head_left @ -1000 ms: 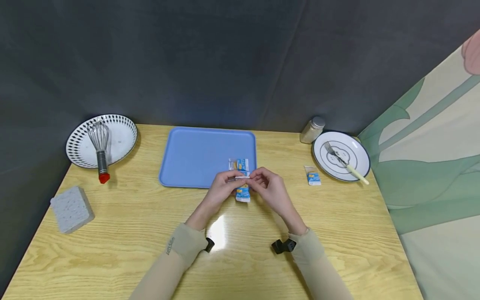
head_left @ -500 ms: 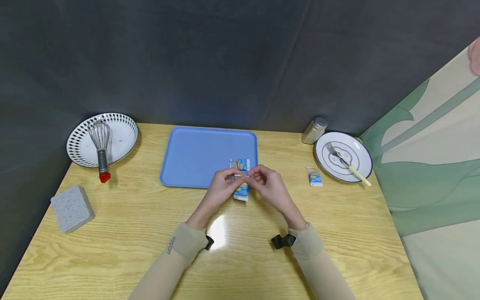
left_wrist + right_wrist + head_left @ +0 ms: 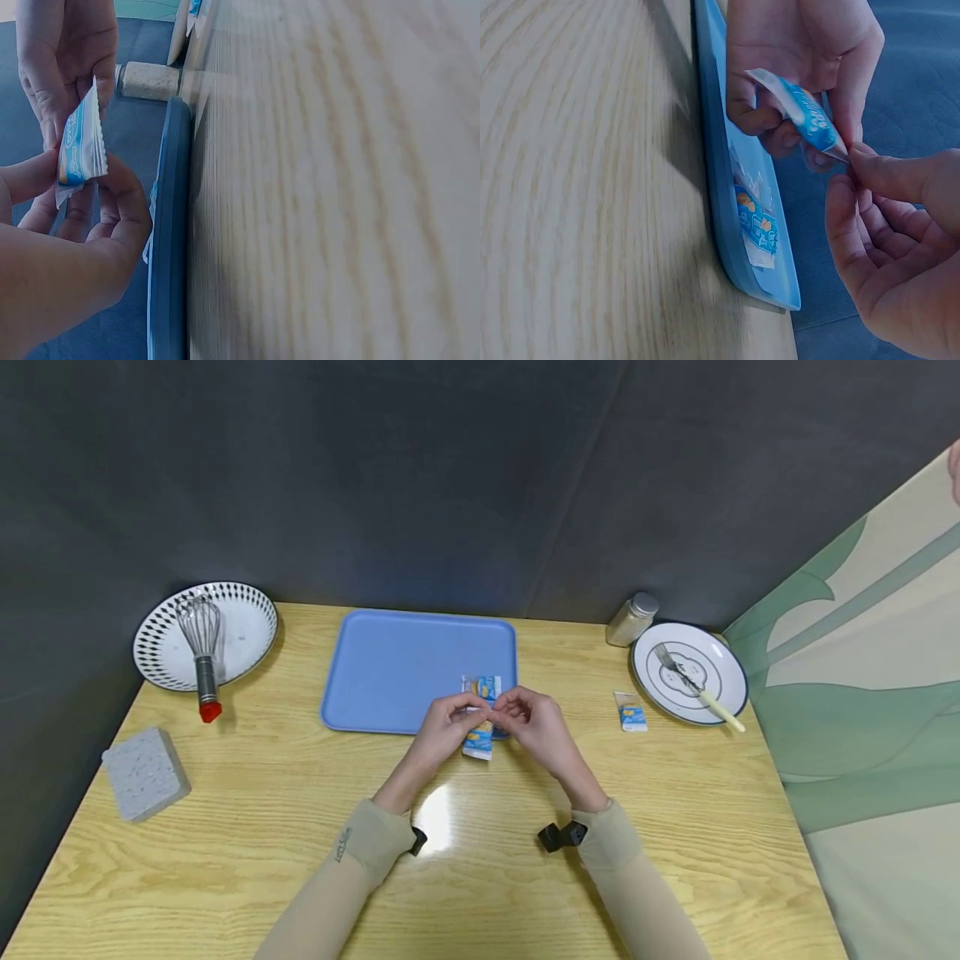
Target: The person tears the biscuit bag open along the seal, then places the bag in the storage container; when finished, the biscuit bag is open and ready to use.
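Over the tray's near right corner, my left hand [image 3: 444, 731] and right hand [image 3: 538, 731] meet at a small blue-and-white snack packet [image 3: 477, 743]. In the right wrist view, the right thumb and forefinger pinch one end of the packet [image 3: 810, 120], close beside the left fingers. The left wrist view shows its serrated end edge, with the packet [image 3: 79, 150] between the left thumb and forefinger. Beneath the hands, another blue packet [image 3: 757, 229] lies in the blue tray [image 3: 412, 668], next to a clear wrapper part.
To the right lie a further packet [image 3: 632, 717], a shaker [image 3: 632, 620] and a white plate [image 3: 723, 681] bearing a fork [image 3: 705, 697]. On the left, a whisk [image 3: 204, 652] rests across a patterned plate [image 3: 251, 635], and a grey sponge [image 3: 146, 774] sits nearer the table edge.
The held packet's lower end has swung slightly to the left in the head view. Both hands keep their pinch and stay almost in place, while the head view shifts a little.
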Motion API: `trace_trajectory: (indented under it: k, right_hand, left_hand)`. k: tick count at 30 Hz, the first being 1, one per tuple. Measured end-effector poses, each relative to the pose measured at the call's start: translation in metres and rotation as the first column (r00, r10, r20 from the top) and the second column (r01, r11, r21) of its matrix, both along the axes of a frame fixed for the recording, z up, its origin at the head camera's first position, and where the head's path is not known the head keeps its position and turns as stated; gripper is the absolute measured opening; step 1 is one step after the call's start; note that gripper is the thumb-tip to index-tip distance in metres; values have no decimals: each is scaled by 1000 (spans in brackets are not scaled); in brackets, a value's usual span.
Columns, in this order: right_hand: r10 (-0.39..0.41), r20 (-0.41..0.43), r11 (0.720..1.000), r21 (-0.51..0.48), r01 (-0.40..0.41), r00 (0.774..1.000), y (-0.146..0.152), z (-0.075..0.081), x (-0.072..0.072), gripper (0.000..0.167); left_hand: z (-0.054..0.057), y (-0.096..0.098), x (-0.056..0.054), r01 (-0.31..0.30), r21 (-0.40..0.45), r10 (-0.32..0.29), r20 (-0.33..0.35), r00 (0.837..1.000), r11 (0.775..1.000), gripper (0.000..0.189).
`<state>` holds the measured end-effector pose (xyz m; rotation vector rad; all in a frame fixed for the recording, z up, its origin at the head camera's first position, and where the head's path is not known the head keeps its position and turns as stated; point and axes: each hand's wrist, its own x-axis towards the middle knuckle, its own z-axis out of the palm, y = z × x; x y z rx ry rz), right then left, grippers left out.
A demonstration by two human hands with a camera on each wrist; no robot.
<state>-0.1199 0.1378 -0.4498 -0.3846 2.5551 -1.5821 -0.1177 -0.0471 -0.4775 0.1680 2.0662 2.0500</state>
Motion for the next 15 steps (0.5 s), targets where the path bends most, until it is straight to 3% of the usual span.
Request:
trace_trajectory:
  k: [4, 9, 15]
  right_hand:
    - [-1, -10, 999, 33, 1, 1000, -2, 0, -2, 6]
    - [-60, -26, 998, 34, 60, 998, -10, -4, 1, 7]
    - [-111, -169, 992, 35, 118, 979, -21, -10, 6, 12]
  left_hand:
    - [1, -1, 0, 15, -24, -15, -7, 1000, 1000, 14]
    - [-1, 1, 2, -19, 1, 19, -14, 1000, 1000, 13]
    - [2, 7, 6, -96, 86, 96, 7, 995, 992, 11]
